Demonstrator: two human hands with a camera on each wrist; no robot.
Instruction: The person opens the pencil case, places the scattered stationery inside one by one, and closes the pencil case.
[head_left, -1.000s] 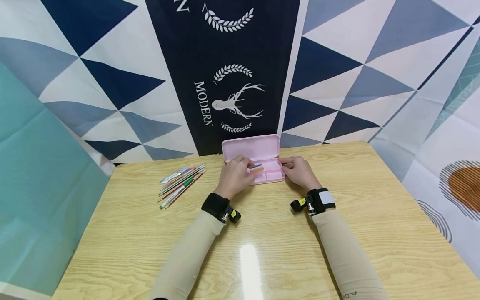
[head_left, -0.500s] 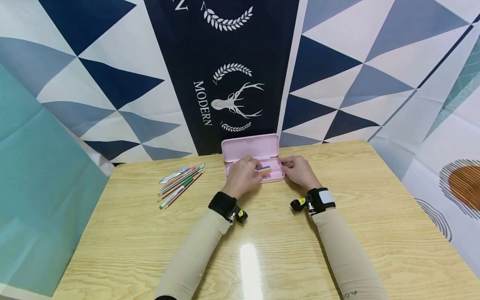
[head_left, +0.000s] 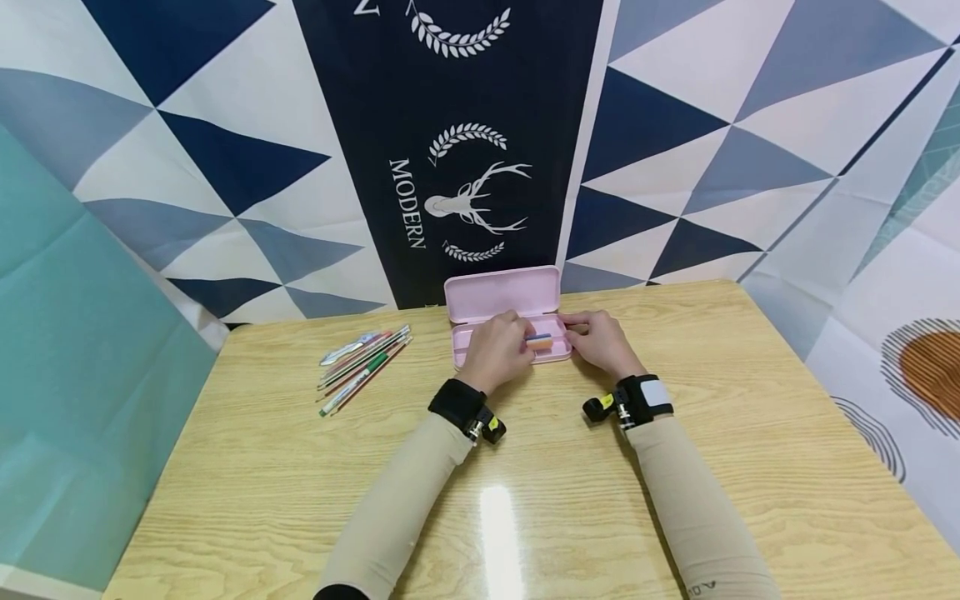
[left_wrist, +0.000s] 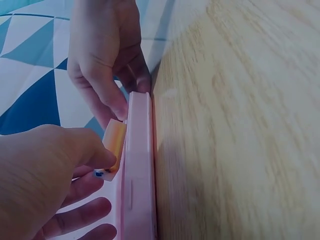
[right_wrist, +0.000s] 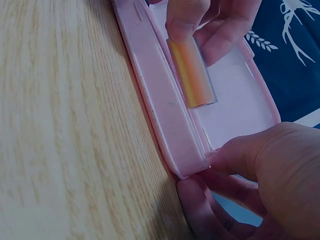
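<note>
A pink pencil case (head_left: pixel 502 293) lies open at the back of the table, its lid raised against the wall. Between thumb and fingers, my left hand (head_left: pixel 497 352) pinches a small rectangular eraser (right_wrist: pixel 192 75), orange-yellow on one face, over the right part of the case's tray. Part of the eraser is covered by the left thumb in the left wrist view. At the case's right end, my right hand (head_left: pixel 602 343) grips the corner, thumb (right_wrist: pixel 235 155) on the rim and fingers (right_wrist: pixel 197 205) against the outside.
Left of the case, several pencils (head_left: pixel 365 371) and a green-capped marker (head_left: pixel 352 387) lie in a loose bundle, with a small shiny packet (head_left: pixel 347 350) beside them. A patterned cloth wall (head_left: pixel 450 150) rises right behind the table's back edge (head_left: pixel 660 287).
My left hand has slid to the right along the case, carrying the eraser toward its right end. The right hand keeps its hold on the case.
</note>
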